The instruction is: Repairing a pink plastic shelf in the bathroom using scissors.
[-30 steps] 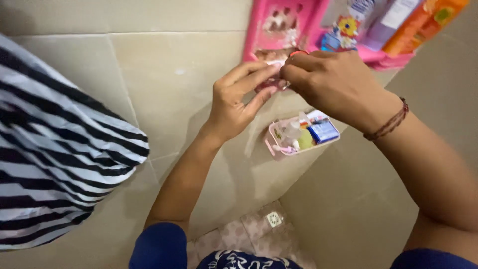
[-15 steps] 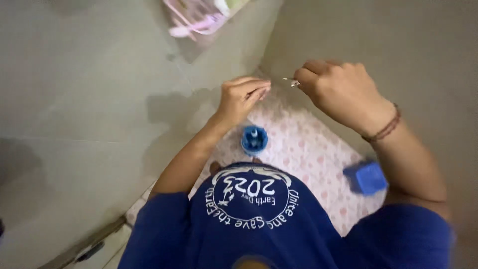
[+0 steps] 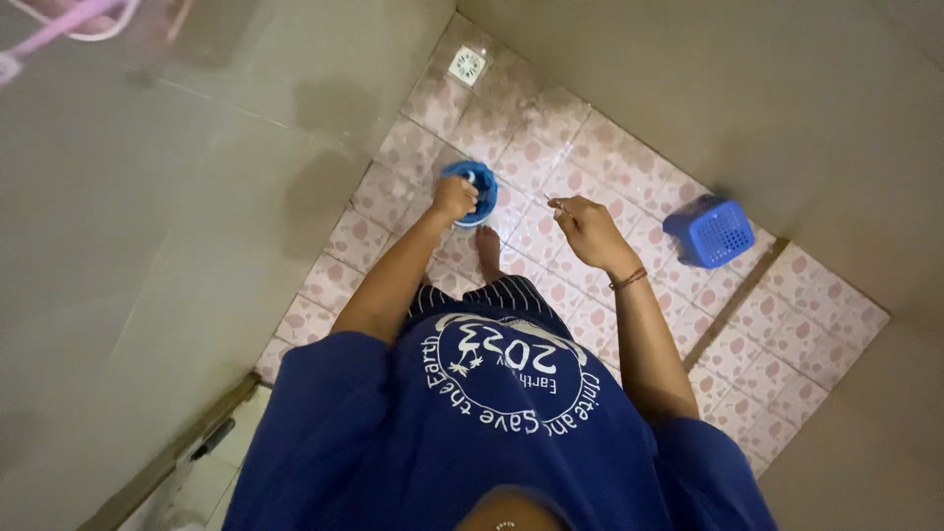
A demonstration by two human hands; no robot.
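left hand (image 3: 454, 198): fingers curled shut, over blue cup (image 3: 476, 190) | right hand (image 3: 582, 224): pinching something tiny, beside cup | blue basket (image 3: 714, 231): well right of cup, on tiled floor (image 3: 551, 128)

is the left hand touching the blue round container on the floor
Cannot tell. In the head view the left hand overlaps the blue round container on the tiled floor, but looking straight down hides any height gap between them.

A round blue plastic pail (image 3: 471, 190) and a blue perforated plastic basket (image 3: 710, 231) stand on a pale pink floor of square tiles with darker pink blotches (image 3: 551, 138), against plain grey-beige tiled walls (image 3: 147, 197), above a blue shirt printed white (image 3: 492, 413).
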